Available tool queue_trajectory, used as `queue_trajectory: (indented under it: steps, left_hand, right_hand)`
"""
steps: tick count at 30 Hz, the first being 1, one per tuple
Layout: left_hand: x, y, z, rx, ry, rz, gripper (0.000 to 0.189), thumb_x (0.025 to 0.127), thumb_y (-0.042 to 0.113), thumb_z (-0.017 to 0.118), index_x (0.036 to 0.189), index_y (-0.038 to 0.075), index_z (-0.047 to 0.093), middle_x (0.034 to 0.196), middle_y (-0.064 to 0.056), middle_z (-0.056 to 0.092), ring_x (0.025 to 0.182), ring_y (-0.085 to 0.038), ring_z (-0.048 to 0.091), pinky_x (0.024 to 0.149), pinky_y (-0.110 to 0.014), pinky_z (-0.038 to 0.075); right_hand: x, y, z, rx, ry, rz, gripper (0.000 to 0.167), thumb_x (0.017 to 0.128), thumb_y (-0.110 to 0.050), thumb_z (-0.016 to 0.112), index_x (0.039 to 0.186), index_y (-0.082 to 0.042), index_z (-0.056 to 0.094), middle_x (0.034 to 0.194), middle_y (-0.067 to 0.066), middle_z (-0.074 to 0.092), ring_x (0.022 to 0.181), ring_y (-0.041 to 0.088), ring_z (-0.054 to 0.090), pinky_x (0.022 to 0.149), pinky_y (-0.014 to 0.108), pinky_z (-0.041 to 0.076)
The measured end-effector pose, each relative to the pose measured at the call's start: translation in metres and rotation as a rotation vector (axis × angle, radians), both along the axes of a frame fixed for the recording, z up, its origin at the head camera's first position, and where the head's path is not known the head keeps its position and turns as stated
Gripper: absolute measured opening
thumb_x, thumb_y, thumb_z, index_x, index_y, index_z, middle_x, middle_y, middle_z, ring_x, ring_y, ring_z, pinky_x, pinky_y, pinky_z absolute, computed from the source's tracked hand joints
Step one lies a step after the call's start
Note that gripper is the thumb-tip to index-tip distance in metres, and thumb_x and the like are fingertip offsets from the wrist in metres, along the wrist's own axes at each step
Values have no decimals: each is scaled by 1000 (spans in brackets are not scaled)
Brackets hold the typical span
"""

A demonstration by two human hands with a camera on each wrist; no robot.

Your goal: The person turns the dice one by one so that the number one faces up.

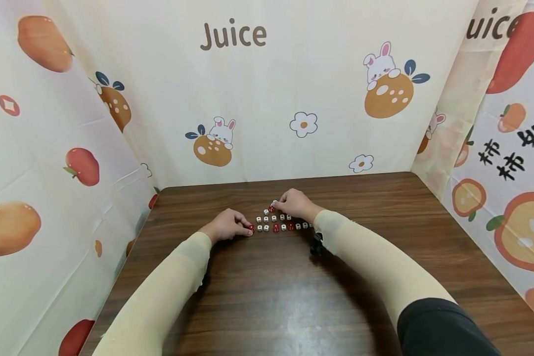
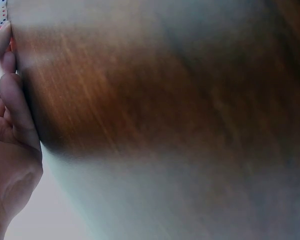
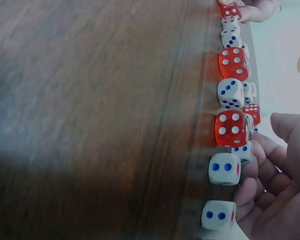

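Small white and red dice lie in rows on the brown table (image 1: 267,287). At the left end of the front row, my left hand (image 1: 228,225) pinches a red die (image 3: 230,10) with thumb and fingertips. My right hand (image 1: 295,204) reaches over the back of the layout, its thumb and fingertips pinching a white die (image 1: 274,202). Close below those fingertips sits another red die (image 1: 271,209). The front row also includes a red die (image 3: 231,128) and a white die (image 3: 225,169). In the left wrist view, my left hand (image 2: 12,110) shows at the edge, its held die mostly hidden.
Behind the table hangs a printed curtain (image 1: 258,89), with more printed cloth (image 1: 507,163) along the right side. A second row of dice, including a white die (image 1: 266,219), lies behind the front one. A black object (image 1: 316,244) sits under the right wrist.
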State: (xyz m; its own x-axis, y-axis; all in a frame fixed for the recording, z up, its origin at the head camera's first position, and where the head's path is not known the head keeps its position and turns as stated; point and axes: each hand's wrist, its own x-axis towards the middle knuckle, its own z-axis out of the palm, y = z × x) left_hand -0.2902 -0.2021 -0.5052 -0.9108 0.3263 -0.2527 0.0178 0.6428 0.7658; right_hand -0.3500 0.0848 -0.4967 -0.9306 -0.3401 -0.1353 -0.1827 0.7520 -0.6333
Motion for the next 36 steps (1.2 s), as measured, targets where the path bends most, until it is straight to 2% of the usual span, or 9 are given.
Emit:
queue_trajectory:
  steps: [3,12,15,18,22,28,36]
  left_hand:
    - [0,0,0,-3,-5,0,12,94,18,96,103,13,90,76,7,74,57,-8,51,56,-25,47]
    - [0,2,0,-7,-5,-1,12,94,19,96,103,13,90,79,6,75,59,-9,53,57,-26,49]
    - [0,1,0,-2,-8,3,12,94,18,96,103,13,90,78,6,74,58,-9,53,57,-26,48]
    - [0,0,0,3,-9,5,12,94,18,96,103,12,90,77,6,73,58,-9,52,56,-26,48]
    - [1,0,1,9,-15,5,12,94,18,96,103,12,89,77,7,74,58,-8,52,56,-26,47]
    - [0,0,0,3,-10,6,13,94,19,96,102,12,89,79,6,75,59,-9,52,56,-26,48]
    - [-1,0,0,-4,-11,3,12,93,18,96,102,13,89,79,6,76,60,-9,54,57,-26,49]
  right_hand:
    - [-2,-2,-2,17,-9,-4,52,114,-43,69,70,-17,75,56,-7,56,52,11,47,59,30,45]
    - [-3,0,-3,31,-16,24,49,113,-39,73,69,-18,70,56,-7,54,53,11,45,58,30,43]
    - [-3,4,-4,13,-23,56,53,113,-36,73,65,-20,60,57,-7,51,54,10,42,63,31,44]
    - [-2,7,-3,1,-24,82,51,114,-33,73,66,-20,58,63,-7,56,58,11,45,73,33,48]
    - [-1,10,-2,-2,-13,95,41,113,-30,73,74,-18,70,72,-5,66,64,12,52,80,34,50]
    - [-3,7,-2,-1,-14,50,39,114,-42,71,87,-17,84,70,-5,67,65,13,54,68,33,49]
    - [-6,7,-5,-13,-9,61,36,111,-38,76,81,-19,81,68,-6,68,61,11,53,64,31,47]
